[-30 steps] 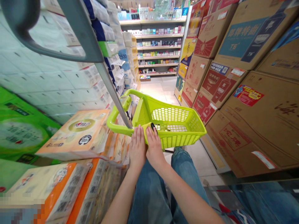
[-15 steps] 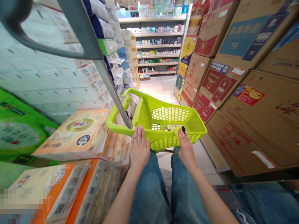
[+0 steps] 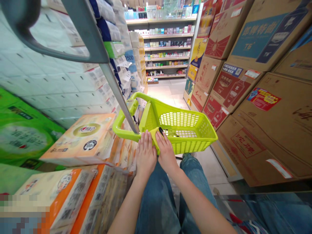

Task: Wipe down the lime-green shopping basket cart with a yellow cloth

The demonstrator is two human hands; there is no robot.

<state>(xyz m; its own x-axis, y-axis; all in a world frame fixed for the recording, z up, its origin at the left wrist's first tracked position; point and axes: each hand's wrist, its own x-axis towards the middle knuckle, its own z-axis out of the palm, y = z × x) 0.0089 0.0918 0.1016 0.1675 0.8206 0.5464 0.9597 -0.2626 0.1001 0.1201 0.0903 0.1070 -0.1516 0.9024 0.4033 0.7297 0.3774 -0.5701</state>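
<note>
A lime-green plastic shopping basket (image 3: 192, 143) with latticed sides stands in front of my knees, its pull rod (image 3: 117, 89) slanting up to a grey handle (image 3: 95, 42). My left hand (image 3: 147, 156) rests against the basket's near side by the foot of the rod, fingers stretched out and nothing visible in it. Just right of it, my right hand (image 3: 167, 156) presses a yellow cloth (image 3: 154, 133) onto the near rim. A small black piece (image 3: 161, 130) shows at the fingertips; its kind is unclear. Most of the cloth is hidden under the fingers.
Stacked tissue packs (image 3: 83, 138) crowd the left side, with green packs (image 3: 26, 130) beyond them. Cardboard cartons (image 3: 265, 126) line the right. A shelf of small goods (image 3: 168, 45) stands across the far end of the tiled aisle (image 3: 168, 92).
My right hand has slid left along the near rim with the yellow cloth, from the basket's far right portion to beside my left hand. The left hand has stayed at nearly the same place.
</note>
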